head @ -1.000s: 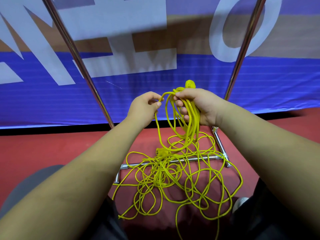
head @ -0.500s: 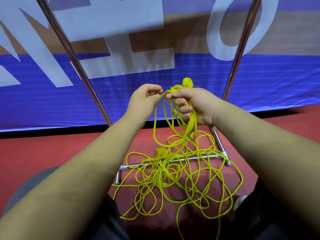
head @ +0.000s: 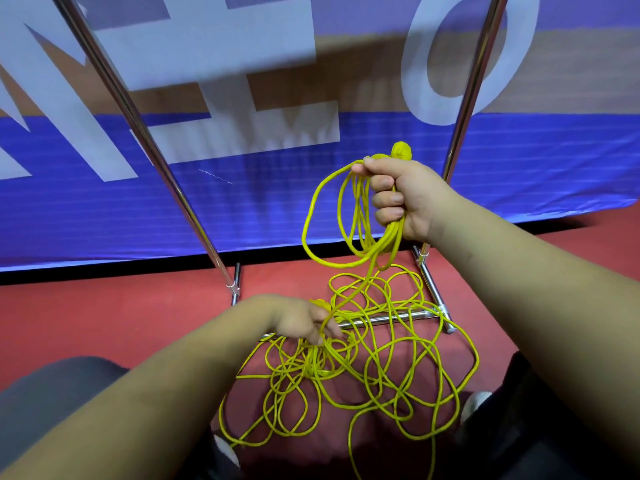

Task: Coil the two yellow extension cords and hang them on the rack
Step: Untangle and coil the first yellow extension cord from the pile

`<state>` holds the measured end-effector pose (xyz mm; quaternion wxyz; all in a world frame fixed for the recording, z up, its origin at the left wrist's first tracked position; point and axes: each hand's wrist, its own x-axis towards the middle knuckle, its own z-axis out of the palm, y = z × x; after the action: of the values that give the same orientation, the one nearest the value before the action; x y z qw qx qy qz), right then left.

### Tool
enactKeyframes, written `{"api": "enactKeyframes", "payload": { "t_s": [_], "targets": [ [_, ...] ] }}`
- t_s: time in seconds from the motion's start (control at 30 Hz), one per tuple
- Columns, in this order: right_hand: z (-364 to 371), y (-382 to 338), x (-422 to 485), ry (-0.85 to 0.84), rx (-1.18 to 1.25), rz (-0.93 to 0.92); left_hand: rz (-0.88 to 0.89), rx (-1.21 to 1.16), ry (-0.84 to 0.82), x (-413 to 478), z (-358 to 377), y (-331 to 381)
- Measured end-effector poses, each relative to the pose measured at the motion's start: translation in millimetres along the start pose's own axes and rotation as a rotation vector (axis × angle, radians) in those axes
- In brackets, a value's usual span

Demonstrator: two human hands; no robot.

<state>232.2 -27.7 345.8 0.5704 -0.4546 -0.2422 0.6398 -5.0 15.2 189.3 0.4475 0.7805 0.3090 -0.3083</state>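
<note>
Both uprights of the rack (head: 138,140) run off the top edge. The left hand (head: 304,320) has its fingertips sunk among the cords (head: 381,358) on the floor (head: 121,323) — whether they pinch a strand cannot be told — and it covers most of a yellow plug (head: 318,302). The right hand (head: 405,195) hides where its loops gather, the yellow lump (head: 401,151) above it is too blurred to identify, and in the tangle one cord cannot be told from the other, a strand leaving by the bottom edge.
</note>
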Motion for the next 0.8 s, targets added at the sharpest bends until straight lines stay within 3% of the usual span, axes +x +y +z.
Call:
{"api": "enactKeyframes", "payload": {
  "t_s": [0.13, 0.27, 0.53, 0.7, 0.8],
  "targets": [
    [-4.7, -4.9, -0.6, -0.011, 0.019, -0.005, -0.015, 0.030, 0.004, 7.1, 10.5, -20.7],
    [-7.5, -8.7, -1.6, -0.007, 0.019, -0.022, -0.088, 0.071, 0.151, 3.6, -3.3, -28.6],
    [-8.7, -16.6, -4.8, -0.005, -0.052, -0.054, -0.071, -0.325, 0.930, -23.0, -62.5, -3.5],
    [-9.5, -11.7, -4.0, -0.001, -0.156, -0.071, 0.129, -0.584, 1.295, -60.6, -101.3, 26.2],
    [-9.7, -9.7, -5.0, -0.003, -0.178, -0.074, 0.234, -0.559, 1.417, -84.6, -120.8, 33.6]
  ]
}}
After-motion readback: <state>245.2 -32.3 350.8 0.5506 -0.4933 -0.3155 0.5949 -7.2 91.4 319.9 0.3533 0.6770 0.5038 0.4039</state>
